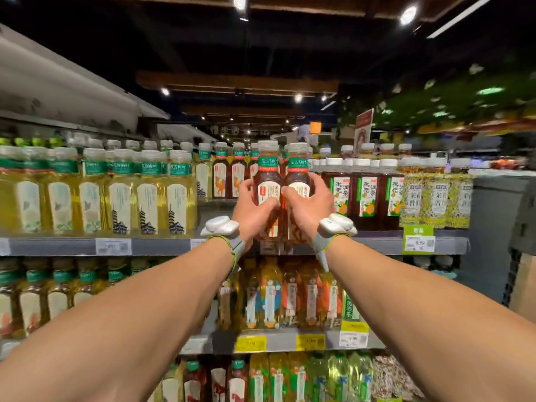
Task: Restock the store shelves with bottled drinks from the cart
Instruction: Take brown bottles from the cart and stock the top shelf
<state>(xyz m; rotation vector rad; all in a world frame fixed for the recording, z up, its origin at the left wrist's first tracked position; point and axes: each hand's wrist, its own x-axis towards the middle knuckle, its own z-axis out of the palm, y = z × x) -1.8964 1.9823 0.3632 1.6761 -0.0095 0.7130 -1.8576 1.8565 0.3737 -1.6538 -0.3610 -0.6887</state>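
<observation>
Two dark red-brown tea bottles with white caps and green neck bands are held side by side at the top shelf (162,246). My left hand (253,211) grips the left bottle (267,177) round its body. My right hand (311,204) grips the right bottle (298,175) the same way. Both bottles stand upright, their bases at the shelf's front edge, in a gap between bottles of the same red tea (229,175) at the left and dark loquat tea bottles (365,195) at the right. Both wrists wear white sensor bands. The cart is out of view.
Yellow-green tea bottles (116,195) fill the top shelf at the left. Yellow patterned bottles (435,198) stand at its right end. Lower shelves (290,340) hold more mixed drinks behind price tags. A grey fixture (499,216) flanks the shelving at the right.
</observation>
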